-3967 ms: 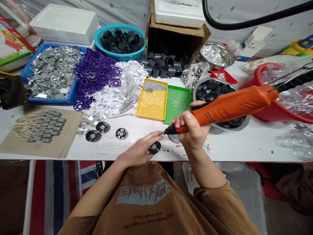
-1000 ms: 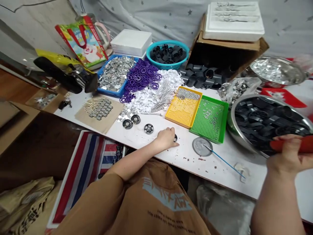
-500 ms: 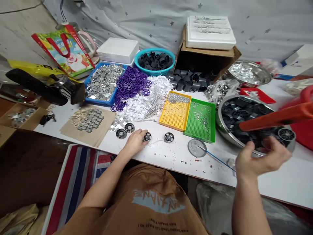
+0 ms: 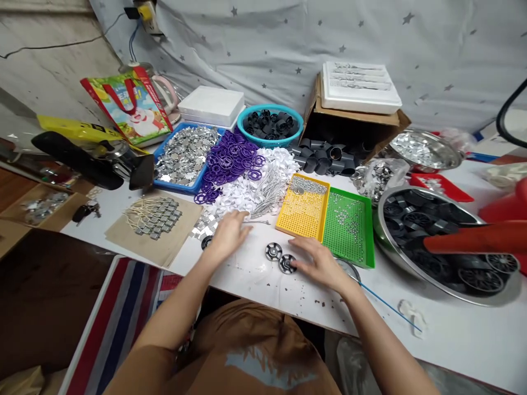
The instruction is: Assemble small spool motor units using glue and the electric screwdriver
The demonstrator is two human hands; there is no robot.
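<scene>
Two black spoked wheels lie side by side on the white table, a left one and a right one. My right hand reaches in from the right with its fingers apart, its thumb at the edge of the right wheel. Over the table's left part hovers my left hand, fingers loosely spread, near the white strips and small silver plates. Part of another black wheel shows beside the left wrist. A round grey dish is partly hidden behind the right hand, with a blue stick leaning from it.
A yellow tray and a green tray hold small metal bits. At right stands a steel bowl of black parts, crossed by an orange handle. Purple rings, a blue tray and corded grey pieces lie left.
My right hand has moved left from beside the steel bowl to the wheels. The wheels now sit closer together, and my left hand has let go of one and shifted away toward the strips.
</scene>
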